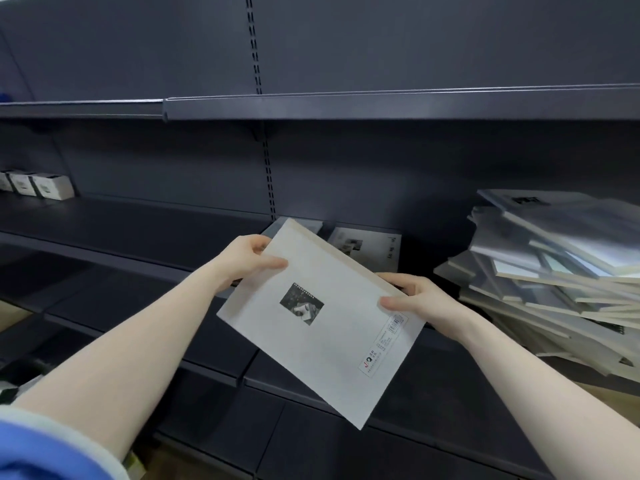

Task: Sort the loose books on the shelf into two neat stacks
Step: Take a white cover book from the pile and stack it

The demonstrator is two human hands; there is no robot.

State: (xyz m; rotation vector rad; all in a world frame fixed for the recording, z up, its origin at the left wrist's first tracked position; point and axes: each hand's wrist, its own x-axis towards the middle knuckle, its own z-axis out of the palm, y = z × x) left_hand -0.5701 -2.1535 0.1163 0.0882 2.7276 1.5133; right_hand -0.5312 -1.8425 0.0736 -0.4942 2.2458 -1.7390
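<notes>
A white book with a small dark picture and a barcode on its cover is held tilted in front of the dark shelf. My left hand grips its upper left edge, thumb on the cover. My right hand grips its right edge by the spine, thumb on top. Behind it two books lie flat on the shelf: a white one and another mostly hidden. A messy pile of loose books lies at the right.
Small white boxes stand at the far left of the shelf. An upper shelf overhangs. Lower dark shelves run below the book. A slotted upright divides the back panel.
</notes>
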